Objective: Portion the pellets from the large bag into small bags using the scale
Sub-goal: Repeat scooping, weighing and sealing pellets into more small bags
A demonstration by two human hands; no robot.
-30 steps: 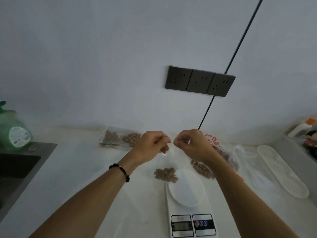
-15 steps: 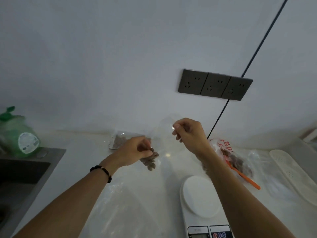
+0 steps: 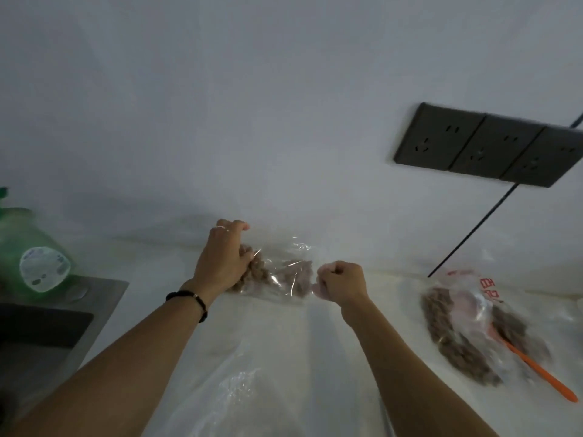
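A small clear bag point(image 3: 284, 274) with brown pellets lies on the white counter near the back wall. My left hand point(image 3: 222, 258) presses down on its left end, fingers curled over the pellets. My right hand point(image 3: 342, 283) is closed on the bag's right end. The large open bag of pellets point(image 3: 470, 329) lies at the right, with an orange scoop handle point(image 3: 542, 373) sticking out of it. The scale is out of view.
A sink point(image 3: 38, 326) with a steel rim is at the left, with a green bottle point(image 3: 28, 257) behind it. Dark wall sockets point(image 3: 485, 146) and a black cable point(image 3: 473, 234) are at the right. Loose clear plastic point(image 3: 246, 389) lies on the counter between my arms.
Both hands carried the filled small bag left and down onto the counter by the back wall. The view swung left, so the scale left the frame.
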